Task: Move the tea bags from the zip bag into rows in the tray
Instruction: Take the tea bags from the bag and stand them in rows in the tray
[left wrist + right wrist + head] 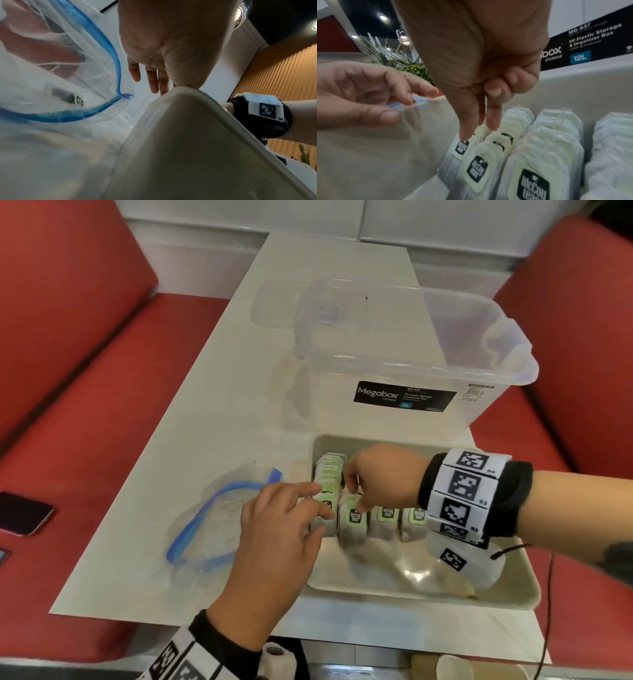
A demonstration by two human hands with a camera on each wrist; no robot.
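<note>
Four rows of tea bags (354,517) are stood in the tray (507,594), the zip bag (212,529) looks nearly emptied, and a tag is touched by the right hand (380,474) with two straight fingers while the left hand (281,529) is held loose beside.

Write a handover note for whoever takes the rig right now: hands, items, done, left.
Left hand: open, fingers spread at the tray's left edge, touching the leftmost row of tea bags.
Right hand: over the rows, thumb and forefinger extended down onto tags in the leftmost rows; a firm pinch is unclear.
Done: four rows of tea bags stand along the tray's far side.
Zip bag: open on the table left of the tray; at least one tea bag tag shows inside.
Left: move what remains in the bag, straighten the leftmost rows.
</note>
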